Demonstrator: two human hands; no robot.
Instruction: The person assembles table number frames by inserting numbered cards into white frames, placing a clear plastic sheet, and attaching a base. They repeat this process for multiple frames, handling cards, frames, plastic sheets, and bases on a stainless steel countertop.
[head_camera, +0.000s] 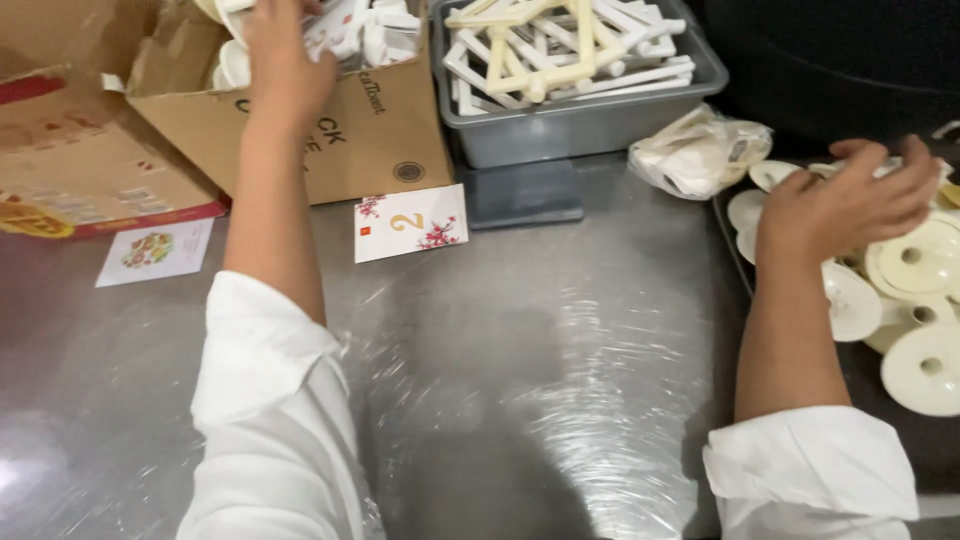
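The left hand (285, 62) reaches forward with the forearm stretched nearly straight, its white sleeve pushed back to the elbow, into an open brown cardboard box (330, 135) at the top of the view. The fingers are buried among white plastic parts (365, 30) inside the box, so I cannot tell whether they grip anything. The right hand (845, 205) lies palm down, wrist bent slightly and fingers spread and loosely curled, on top of a heap of cream round plastic discs with centre holes (915, 300) at the right edge (the discs sit on a dark tray, only partly seen); it rests on them rather than closing around one. Between the arms lies the shiny steel table (520, 380). A grey plastic bin (590, 125) full of cream and white frame pieces stands beyond, a crumpled clear plastic bag (700, 150) beside it, and a small flowered card (410, 222) leans against the box.
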